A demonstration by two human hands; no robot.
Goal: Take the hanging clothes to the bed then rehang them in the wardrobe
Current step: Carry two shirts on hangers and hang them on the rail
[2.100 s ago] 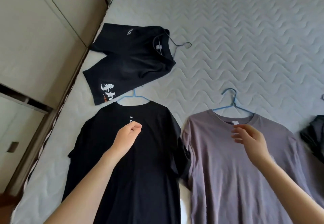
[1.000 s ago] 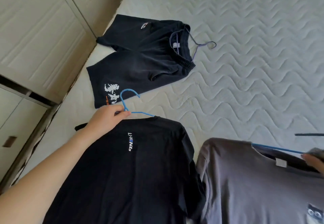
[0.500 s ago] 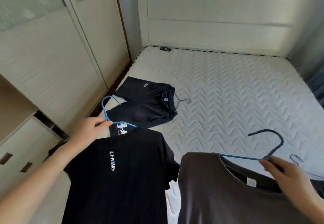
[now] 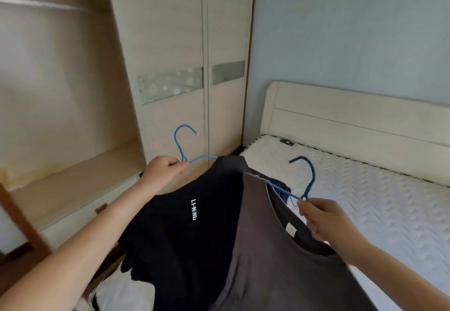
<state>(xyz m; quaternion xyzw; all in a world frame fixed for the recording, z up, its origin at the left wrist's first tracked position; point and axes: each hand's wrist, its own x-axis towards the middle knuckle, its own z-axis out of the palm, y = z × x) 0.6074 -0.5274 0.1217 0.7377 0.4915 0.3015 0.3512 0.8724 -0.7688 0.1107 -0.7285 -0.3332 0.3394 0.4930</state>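
Blue hangers point(image 4: 181, 145) pinched, left hand point(image 4: 163, 171) holds the black T-shirt point(image 4: 185, 225), right hand point(image 4: 323, 218) the grey T-shirt point(image 4: 280, 274); rehanging looks underway, needing both lifted into the wardrobe point(image 4: 60, 91) beyond the left hand.

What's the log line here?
stage: rehang, not yet hung | left hand: grips light blue hanger, black T-shirt | right hand: grips dark blue hanger, grey T-shirt | wardrobe: open, ahead-left

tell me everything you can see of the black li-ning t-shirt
The black T-shirt is short-sleeved, in soft, matte cloth, with a small, mostly white LI-NING print that reads sideways. It hangs tilted in the air on a light blue wire hanger, which the left hand grips below the hook. The grey T-shirt overlaps it on the picture's right. Its hem runs out of frame.
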